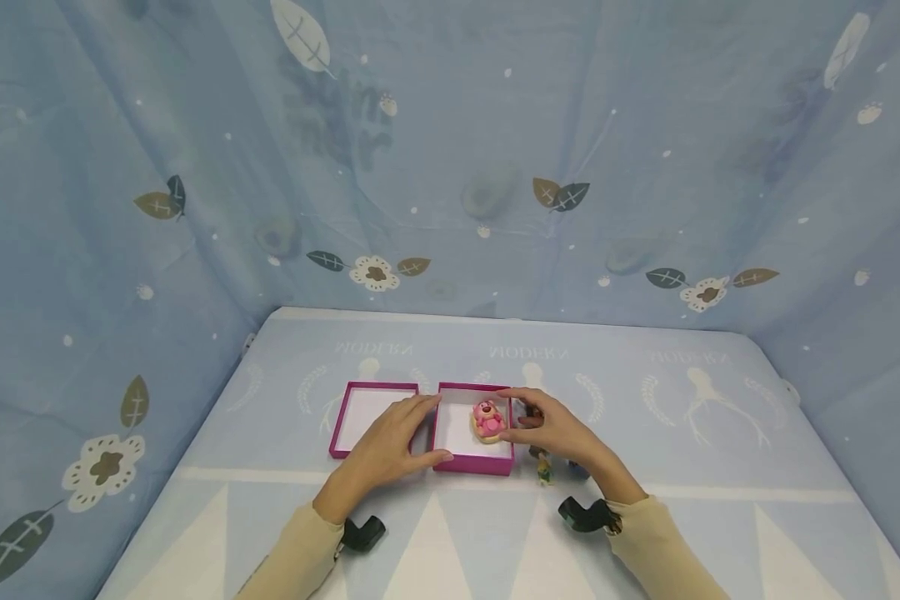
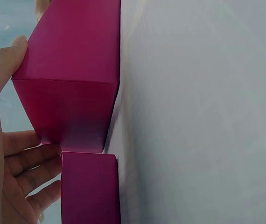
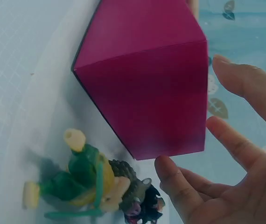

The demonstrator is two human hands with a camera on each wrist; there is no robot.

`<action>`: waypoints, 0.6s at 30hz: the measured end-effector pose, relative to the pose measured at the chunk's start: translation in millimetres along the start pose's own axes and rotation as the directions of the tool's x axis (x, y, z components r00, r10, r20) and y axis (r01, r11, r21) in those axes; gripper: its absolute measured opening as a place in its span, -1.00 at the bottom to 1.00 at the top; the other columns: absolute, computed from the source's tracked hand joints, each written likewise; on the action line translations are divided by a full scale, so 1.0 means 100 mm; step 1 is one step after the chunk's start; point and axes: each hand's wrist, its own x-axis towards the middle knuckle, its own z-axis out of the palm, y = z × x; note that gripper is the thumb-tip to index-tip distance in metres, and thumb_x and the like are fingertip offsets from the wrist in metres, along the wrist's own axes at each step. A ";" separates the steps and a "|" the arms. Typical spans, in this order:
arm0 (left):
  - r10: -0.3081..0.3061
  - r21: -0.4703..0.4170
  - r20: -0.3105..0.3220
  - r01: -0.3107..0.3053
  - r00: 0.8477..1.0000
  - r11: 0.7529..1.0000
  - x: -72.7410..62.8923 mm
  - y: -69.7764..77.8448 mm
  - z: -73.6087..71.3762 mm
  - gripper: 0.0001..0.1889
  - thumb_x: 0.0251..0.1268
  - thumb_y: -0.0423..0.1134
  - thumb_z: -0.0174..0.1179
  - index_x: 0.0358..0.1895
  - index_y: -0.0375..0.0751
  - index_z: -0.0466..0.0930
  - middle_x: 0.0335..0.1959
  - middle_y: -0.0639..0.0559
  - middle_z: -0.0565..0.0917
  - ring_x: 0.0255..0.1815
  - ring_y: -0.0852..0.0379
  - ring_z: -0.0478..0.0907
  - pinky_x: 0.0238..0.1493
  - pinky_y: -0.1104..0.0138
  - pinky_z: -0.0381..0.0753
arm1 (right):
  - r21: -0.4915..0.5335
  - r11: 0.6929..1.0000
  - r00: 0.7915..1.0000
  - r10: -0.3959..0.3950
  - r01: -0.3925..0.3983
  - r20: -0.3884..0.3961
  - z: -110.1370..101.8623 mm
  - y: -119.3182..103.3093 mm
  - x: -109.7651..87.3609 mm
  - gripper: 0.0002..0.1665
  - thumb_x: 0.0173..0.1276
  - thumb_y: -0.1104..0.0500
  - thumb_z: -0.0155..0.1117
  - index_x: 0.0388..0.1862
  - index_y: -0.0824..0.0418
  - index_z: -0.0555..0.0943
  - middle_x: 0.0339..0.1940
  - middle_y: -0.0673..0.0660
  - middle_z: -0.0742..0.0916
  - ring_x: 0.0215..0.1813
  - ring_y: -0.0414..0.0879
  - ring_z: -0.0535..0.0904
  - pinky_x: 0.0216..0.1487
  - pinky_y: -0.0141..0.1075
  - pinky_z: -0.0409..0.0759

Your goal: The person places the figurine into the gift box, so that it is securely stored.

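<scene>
A magenta box (image 1: 472,463) with a white inside stands open-topped between both hands. Inside it, towards the right wall, lies a pink bear figure (image 1: 488,420) on a yellowish base. My left hand (image 1: 386,442) spans the box's left side, thumb at the near corner and fingers extended towards the far one. The thumb (image 2: 17,49) meets the box edge in the left wrist view. At the right side, my right hand (image 1: 551,429) is spread, its fingers relaxed close to the wall and far edge. The fingertip (image 3: 166,167) lies right by the box's lower corner in the right wrist view.
A shallow magenta lid (image 1: 337,429), white inside, lies left of the box, partly behind the left hand. Right of the box are several small figurines, one in green clothes (image 3: 84,172) and a grey one (image 3: 130,179). Patterned blue cloth (image 1: 450,167) hangs behind the table.
</scene>
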 end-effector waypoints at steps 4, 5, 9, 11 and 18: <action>-0.003 0.001 0.003 0.003 1.000 1.000 0.00 0.00 0.00 -0.05 0.09 0.43 0.19 0.45 -0.12 0.30 0.39 -0.01 0.45 0.42 -0.06 0.36 0.43 0.01 0.34 | 0.015 1.000 1.000 0.004 -0.004 -0.015 -0.07 -0.01 -0.09 -0.17 0.18 -0.01 0.49 0.42 0.03 0.39 0.42 0.23 0.41 0.32 0.26 0.46 0.28 0.07 0.51; -0.003 0.003 0.000 0.003 1.000 1.000 -0.01 -0.01 0.01 -0.05 0.09 0.44 0.19 0.45 -0.12 0.30 0.39 0.00 0.45 0.42 -0.05 0.37 0.43 0.02 0.34 | 0.017 1.000 1.000 -0.003 0.004 -0.023 -0.09 0.00 -0.11 -0.17 0.19 -0.01 0.48 0.42 0.04 0.38 0.47 0.22 0.36 0.39 0.30 0.39 0.32 0.12 0.46; -0.001 0.011 -0.009 0.001 1.000 1.000 -0.01 -0.02 0.02 -0.05 0.09 0.45 0.17 0.45 -0.09 0.30 0.39 0.01 0.45 0.42 -0.03 0.37 0.42 0.03 0.35 | 0.001 0.999 0.996 -0.053 0.053 -0.069 -0.19 0.07 -0.22 -0.18 0.21 0.04 0.47 0.43 0.09 0.37 0.48 0.26 0.35 0.42 0.33 0.34 0.29 0.11 0.49; -0.001 0.010 -0.010 0.001 1.000 1.000 -0.01 -0.02 0.02 -0.06 0.09 0.45 0.18 0.46 -0.08 0.29 0.38 0.01 0.45 0.42 -0.04 0.37 0.42 0.03 0.35 | -0.029 0.997 0.993 -0.074 0.071 -0.092 -0.25 0.11 -0.27 -0.17 0.22 0.04 0.47 0.44 0.11 0.36 0.50 0.28 0.32 0.42 0.34 0.33 0.26 0.07 0.53; 0.004 0.009 -0.011 -0.004 1.000 1.000 -0.01 -0.03 0.02 -0.06 0.10 0.46 0.16 0.45 -0.09 0.30 0.37 0.00 0.46 0.40 -0.04 0.38 0.42 0.04 0.36 | -0.142 0.987 0.981 -0.098 0.074 -0.169 -0.45 0.27 -0.50 -0.17 0.20 0.03 0.47 0.42 0.12 0.37 0.44 0.28 0.39 0.37 0.26 0.38 0.18 0.10 0.56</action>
